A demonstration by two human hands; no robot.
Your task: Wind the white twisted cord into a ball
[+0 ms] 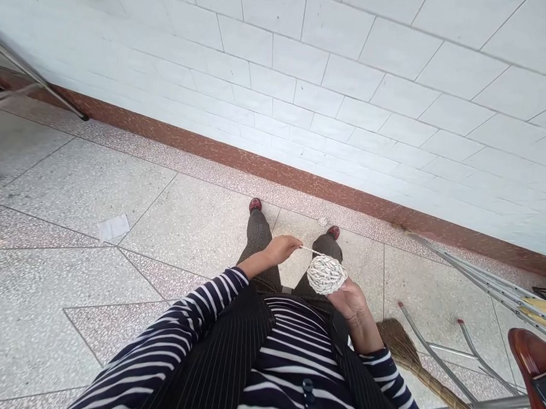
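The ball point(326, 274) of pale plaited cord is up in the air in front of your thighs, above the floor point(218, 217). It looks light and should give under a squeeze; the ridged plait ought to offer good friction, with little risk of breaking, though a loose hold could let the strands shift. Best hold it by its thick body, at the lower edge, leaving the running strand point(312, 250) free.

Your right grip point(350, 301) does this: it is closed on the ball's lower right edge, with some of its fingers hidden behind the plait, so you can't tell how tightly they press. Your left grip point(282, 249) is pinched small, fingertips together on the strand, which runs straight from there to the ball. Farther out, a broom point(396, 339) lies to your right, well apart from both.
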